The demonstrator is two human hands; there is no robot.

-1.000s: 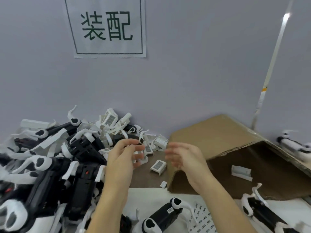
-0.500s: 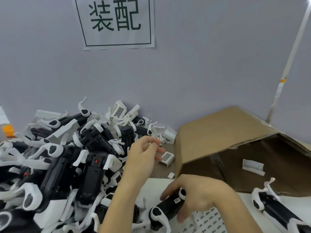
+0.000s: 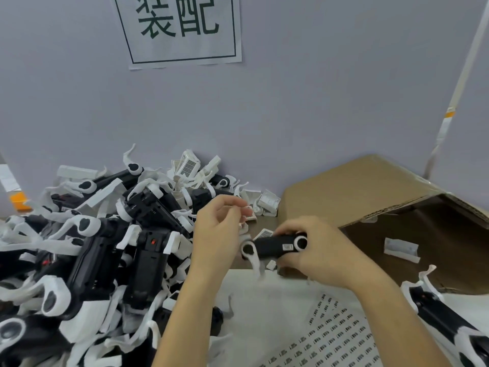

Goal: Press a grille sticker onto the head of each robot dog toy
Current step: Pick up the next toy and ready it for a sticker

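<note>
At centre frame, right hand grips a black-and-white robot dog toy by its body, fingers curled round it, toy lifted clear of the white work surface with one white leg hanging, blurred. Left hand just beside the toy's near end, thumb and fingertips pinched together; something small may sit between them, cannot tell what. Left of the hands: a large heap of robot dog toys against the grey wall, loose white head pieces with grille pattern on top and behind. Sticker sheet lies flat below the right forearm. Cardboard box on its side at right, a white part inside. Another toy at the lower right edge. Paper sign on the wall.
</note>
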